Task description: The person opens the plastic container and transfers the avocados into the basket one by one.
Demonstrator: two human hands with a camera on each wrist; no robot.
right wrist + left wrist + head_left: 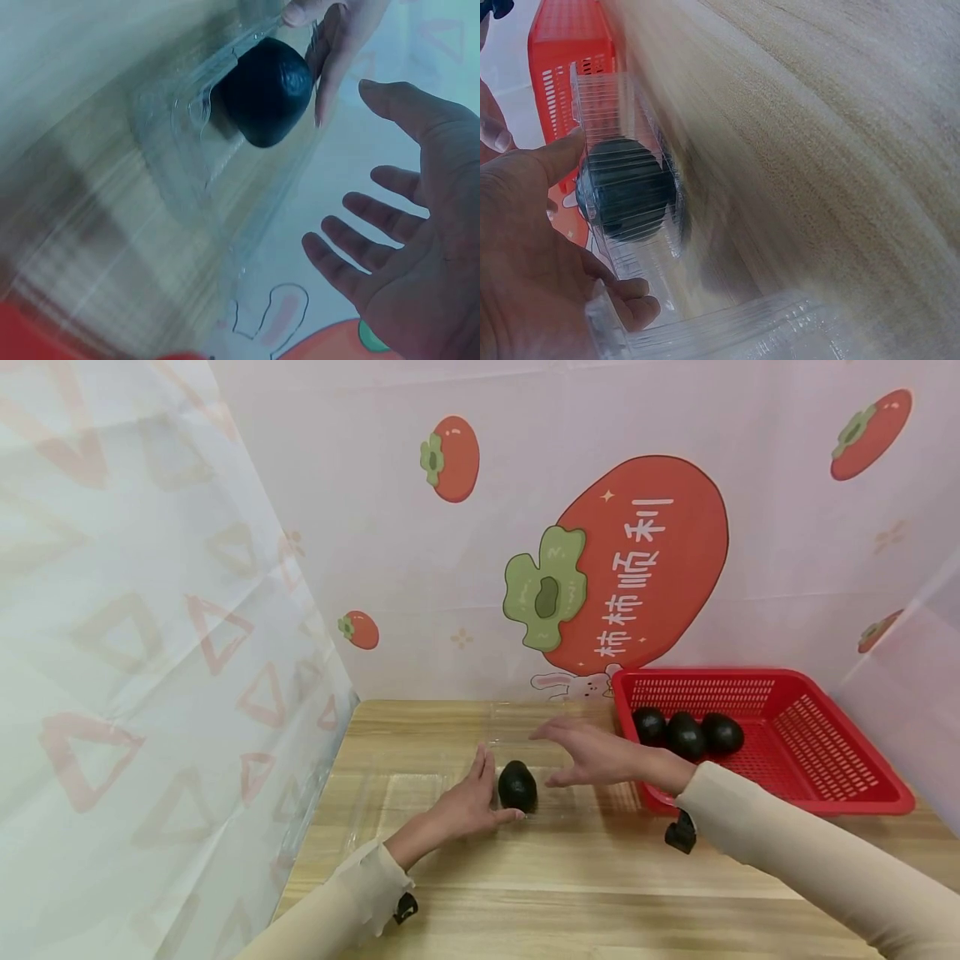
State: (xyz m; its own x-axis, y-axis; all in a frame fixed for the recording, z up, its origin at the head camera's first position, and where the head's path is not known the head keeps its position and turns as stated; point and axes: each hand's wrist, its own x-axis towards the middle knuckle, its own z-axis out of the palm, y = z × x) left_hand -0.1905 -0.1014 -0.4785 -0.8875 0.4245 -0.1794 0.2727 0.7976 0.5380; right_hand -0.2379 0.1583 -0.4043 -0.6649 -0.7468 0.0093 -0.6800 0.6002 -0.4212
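Observation:
A dark avocado [517, 787] sits in a clear plastic box [604, 101] on the wooden table. My left hand [467, 795] lies around the left end of that box, its thumb stretched along the near side and touching the rim in the left wrist view. The longer fingers point away on the avocado's left. Just right of the avocado, my right hand [596, 752] hovers over the box with fingers spread and nothing held. The right wrist view shows its palm [420, 300] facing the avocado across a gap.
A red plastic basket [817, 760] stands on the right, with several dark avocados [686, 737] at its left end. Another clear plastic piece [405, 797] lies to the left of my left hand. Printed sheets [412, 552] wall in the table [510, 893] at the back and sides.

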